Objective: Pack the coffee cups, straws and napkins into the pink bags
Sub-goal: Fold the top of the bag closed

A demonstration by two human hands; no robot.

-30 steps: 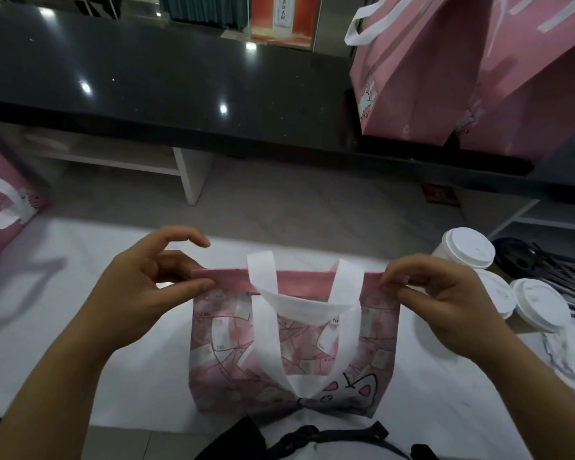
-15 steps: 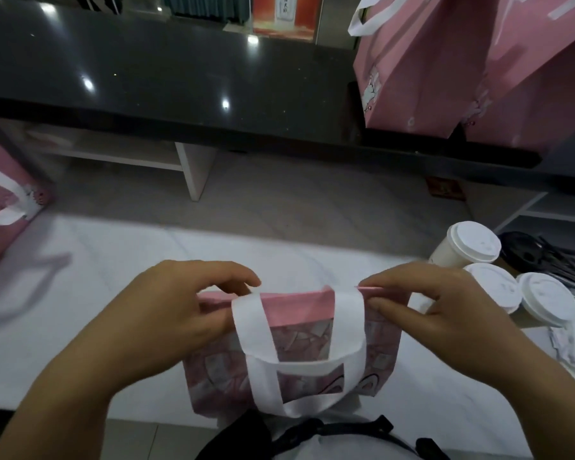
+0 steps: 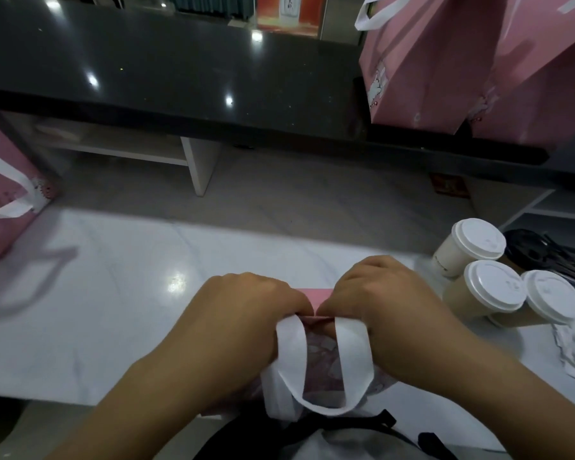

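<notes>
Both hands, left (image 3: 246, 313) and right (image 3: 389, 303), having slid together, are pinching the bag (image 3: 322, 353) mouth, readying it for the cups (image 3: 488, 287).

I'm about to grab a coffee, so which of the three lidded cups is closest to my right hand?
The middle cup is closest to the right hand, just to its right. The back cup stands farther up the counter, and the third cup sits farthest right.
</notes>
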